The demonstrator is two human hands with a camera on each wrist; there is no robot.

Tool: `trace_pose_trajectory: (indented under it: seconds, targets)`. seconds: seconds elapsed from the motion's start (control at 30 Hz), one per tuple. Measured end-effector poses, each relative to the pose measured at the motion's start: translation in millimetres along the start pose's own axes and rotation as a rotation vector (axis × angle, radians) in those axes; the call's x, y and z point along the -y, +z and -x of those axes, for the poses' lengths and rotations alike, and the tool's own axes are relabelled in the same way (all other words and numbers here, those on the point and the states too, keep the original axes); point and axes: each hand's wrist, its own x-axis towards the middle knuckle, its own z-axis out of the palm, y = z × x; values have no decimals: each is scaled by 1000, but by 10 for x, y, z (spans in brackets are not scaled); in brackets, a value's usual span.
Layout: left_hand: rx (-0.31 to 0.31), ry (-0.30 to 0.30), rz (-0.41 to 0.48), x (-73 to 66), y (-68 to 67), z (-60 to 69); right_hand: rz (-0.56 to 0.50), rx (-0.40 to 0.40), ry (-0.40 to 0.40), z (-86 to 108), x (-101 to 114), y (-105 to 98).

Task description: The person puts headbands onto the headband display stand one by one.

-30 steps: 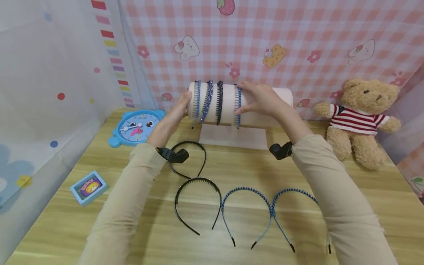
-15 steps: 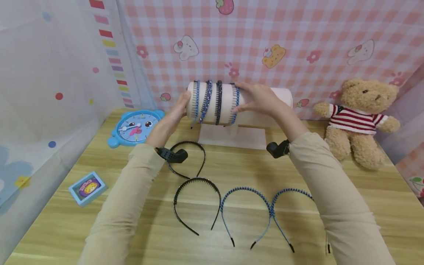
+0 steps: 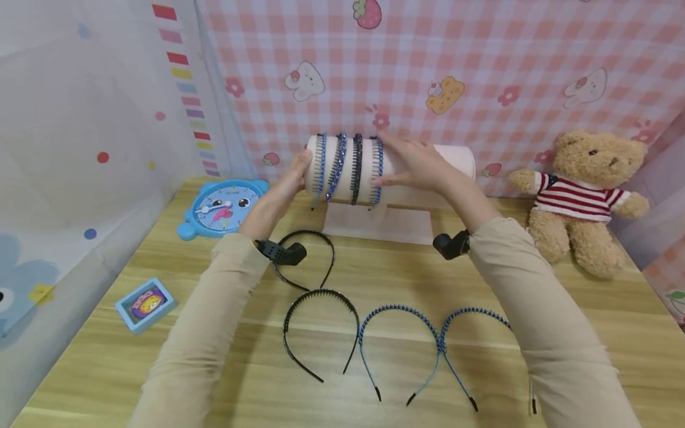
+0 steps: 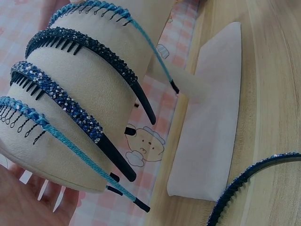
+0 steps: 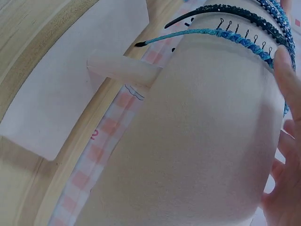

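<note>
A white horizontal display roll [image 3: 455, 159] stands on a flat base [image 3: 342, 221], bearing a blue wrapped headband [image 3: 321, 169], a blue glittery headband [image 3: 338, 165], a black glittery headband [image 3: 357, 169] and another blue wrapped headband [image 3: 379, 157]. My right hand [image 3: 417, 163] holds that last headband, thumb at its front edge and index finger near its top; the other fingers lie behind the roll. At the roll's left end rests my left hand [image 3: 283, 184]; in the left wrist view its fingers [image 4: 42, 193] reach along the end, fairly straight.
On the wooden table lie two black headbands [image 3: 321, 291] and two blue ones [image 3: 396, 308], the rightmost partly under my right sleeve. A blue toy clock [image 3: 222, 208] and a small light-blue box [image 3: 145, 305] are at left. A teddy bear [image 3: 578, 193] sits at right.
My right hand has slid the rightmost headband a little left along the roll, closer to the black one. My left hand stays at the roll's end.
</note>
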Motion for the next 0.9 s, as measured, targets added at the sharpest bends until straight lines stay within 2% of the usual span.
trace_pose_trajectory:
  seconds: [0.1,0.17,0.3,0.33,0.37,0.4,0.47,0.57,0.67,0.7,0.73,0.8,0.9]
  targets:
    - [3,8,-2,10,-1,-2,-65,-75,-13,48,-13,-11]
    - [5,21,-3,15,-8,-6,-122,-190,-59,98,6,-5]
    - [3,9,2,-30,-18,30,-210,-445,-290,192,125,115]
    - [0,-2,5,-56,-16,50,-230,-465,-344,214,167,168]
    - [-3,-13,13,-87,-12,76,-248,-453,-391,230,212,227]
    - [-2,-21,16,-116,-9,101,-272,-407,-419,241,258,291]
    - [-1,-34,23,-147,-7,125,-326,-247,-425,250,339,424]
    - [-17,-33,23,-93,-21,64,-404,46,-358,213,409,648]
    - [-32,0,19,70,-63,-84,-444,257,-275,116,409,891]
    - [-39,10,22,114,-70,-126,-450,304,-242,76,400,972]
    - [-34,46,55,212,-97,-214,-443,340,-206,40,389,1050]
    - [-30,62,92,294,-110,-294,-444,385,-109,-28,377,1189]
    - [-33,63,118,273,-68,-294,-459,393,58,-107,394,1369]
